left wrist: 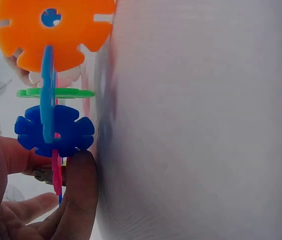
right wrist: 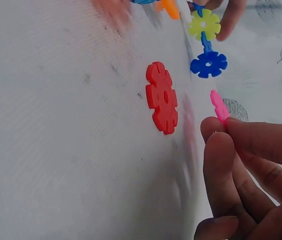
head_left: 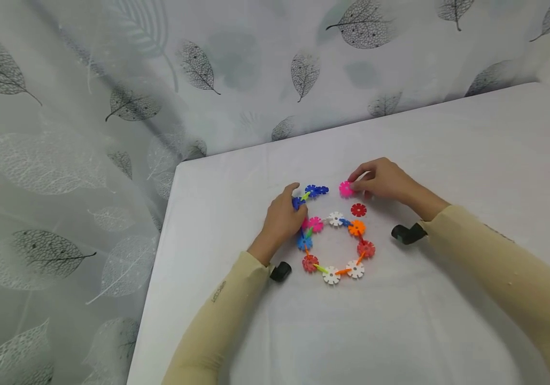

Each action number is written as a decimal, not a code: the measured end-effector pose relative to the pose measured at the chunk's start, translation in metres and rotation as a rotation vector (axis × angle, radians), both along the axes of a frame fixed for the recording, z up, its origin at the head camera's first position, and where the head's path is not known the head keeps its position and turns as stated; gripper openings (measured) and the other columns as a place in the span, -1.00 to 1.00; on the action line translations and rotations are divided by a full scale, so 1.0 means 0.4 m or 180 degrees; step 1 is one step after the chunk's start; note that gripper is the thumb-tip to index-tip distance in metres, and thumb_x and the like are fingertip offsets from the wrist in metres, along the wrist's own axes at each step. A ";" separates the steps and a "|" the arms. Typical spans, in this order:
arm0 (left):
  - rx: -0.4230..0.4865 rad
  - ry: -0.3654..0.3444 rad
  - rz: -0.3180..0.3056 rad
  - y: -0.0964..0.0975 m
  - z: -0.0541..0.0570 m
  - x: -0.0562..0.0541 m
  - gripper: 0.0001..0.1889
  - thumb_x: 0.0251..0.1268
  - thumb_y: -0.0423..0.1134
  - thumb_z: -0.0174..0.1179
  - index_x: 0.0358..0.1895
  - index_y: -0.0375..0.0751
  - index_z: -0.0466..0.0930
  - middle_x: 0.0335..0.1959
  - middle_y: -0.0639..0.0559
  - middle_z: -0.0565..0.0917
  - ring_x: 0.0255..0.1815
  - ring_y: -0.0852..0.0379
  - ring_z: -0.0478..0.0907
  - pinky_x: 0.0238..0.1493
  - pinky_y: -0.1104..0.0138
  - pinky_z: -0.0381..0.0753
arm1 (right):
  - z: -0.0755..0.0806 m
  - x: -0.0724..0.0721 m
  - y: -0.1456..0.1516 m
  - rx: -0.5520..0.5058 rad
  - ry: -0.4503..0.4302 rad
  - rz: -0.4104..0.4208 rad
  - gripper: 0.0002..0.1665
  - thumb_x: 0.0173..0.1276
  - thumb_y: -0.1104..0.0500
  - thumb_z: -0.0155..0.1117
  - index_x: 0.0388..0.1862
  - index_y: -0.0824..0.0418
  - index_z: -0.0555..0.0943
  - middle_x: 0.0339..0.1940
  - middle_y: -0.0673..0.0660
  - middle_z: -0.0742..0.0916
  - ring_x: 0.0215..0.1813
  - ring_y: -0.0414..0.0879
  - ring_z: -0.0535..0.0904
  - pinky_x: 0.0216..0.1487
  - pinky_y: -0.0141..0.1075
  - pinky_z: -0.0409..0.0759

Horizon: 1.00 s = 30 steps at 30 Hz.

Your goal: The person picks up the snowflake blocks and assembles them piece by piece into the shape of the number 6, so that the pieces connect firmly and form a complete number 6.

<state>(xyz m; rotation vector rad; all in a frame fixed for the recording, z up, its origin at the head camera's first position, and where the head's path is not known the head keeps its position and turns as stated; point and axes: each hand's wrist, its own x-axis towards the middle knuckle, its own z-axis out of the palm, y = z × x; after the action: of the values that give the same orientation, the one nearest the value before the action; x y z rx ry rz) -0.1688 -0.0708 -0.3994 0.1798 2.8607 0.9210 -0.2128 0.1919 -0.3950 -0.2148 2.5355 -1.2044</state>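
Observation:
A ring of interlocking snowflake discs, with a white disc (head_left: 331, 275) at its near side, lies on the table. From its upper left runs a short branch of linked discs, ending in a blue disc (head_left: 311, 191). My left hand (head_left: 281, 218) grips the branch where it meets the ring; in the left wrist view its thumb and fingers close around the links beside a blue disc (left wrist: 55, 131). My right hand (head_left: 387, 182) pinches a loose pink disc (head_left: 346, 189) between thumb and fingertips, a short gap right of the branch's end. A red disc (right wrist: 162, 98) lies loose below that hand.
A white cloth covers the table (head_left: 351, 331). Behind and to the left hangs a curtain (head_left: 236, 64) with a leaf print. Black wrist mounts (head_left: 281, 271) stick out from both sleeves near the ring.

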 end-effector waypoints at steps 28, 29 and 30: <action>-0.0832 0.0058 -0.0285 -0.001 0.010 -0.079 -0.50 0.35 0.10 0.31 0.25 -0.04 0.67 -0.18 0.11 0.68 -0.24 0.21 0.55 -0.24 0.34 0.55 | -0.025 -0.029 -0.063 -0.0365 -0.0388 -0.0244 -0.58 0.43 0.05 0.36 0.13 0.29 0.66 -0.29 0.15 0.80 -0.41 -0.01 0.71 -0.10 -0.18 0.47; -0.0853 0.0058 -0.0290 0.001 0.010 -0.080 -0.51 0.35 0.11 0.30 0.24 -0.04 0.68 -0.18 0.11 0.68 -0.25 0.22 0.55 -0.25 0.35 0.55 | -0.027 -0.029 -0.064 -0.0369 -0.0393 -0.0247 -0.58 0.43 0.05 0.36 0.13 0.29 0.66 -0.29 0.15 0.80 -0.41 -0.01 0.71 -0.10 -0.18 0.47; -0.0868 0.0052 -0.0292 0.003 0.011 -0.082 -0.51 0.35 0.11 0.30 0.24 -0.03 0.68 -0.18 0.11 0.68 -0.25 0.21 0.55 -0.26 0.35 0.54 | -0.028 -0.029 -0.065 -0.0375 -0.0396 -0.0243 -0.58 0.43 0.06 0.36 0.13 0.29 0.66 -0.29 0.15 0.80 -0.41 -0.01 0.71 -0.10 -0.18 0.47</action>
<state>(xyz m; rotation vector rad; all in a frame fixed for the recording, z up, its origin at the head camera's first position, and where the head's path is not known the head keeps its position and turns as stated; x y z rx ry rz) -0.2015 -0.0696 -0.3952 0.2870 2.9255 0.5080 -0.2246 0.1657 -0.4062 -0.0687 2.3883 -1.3540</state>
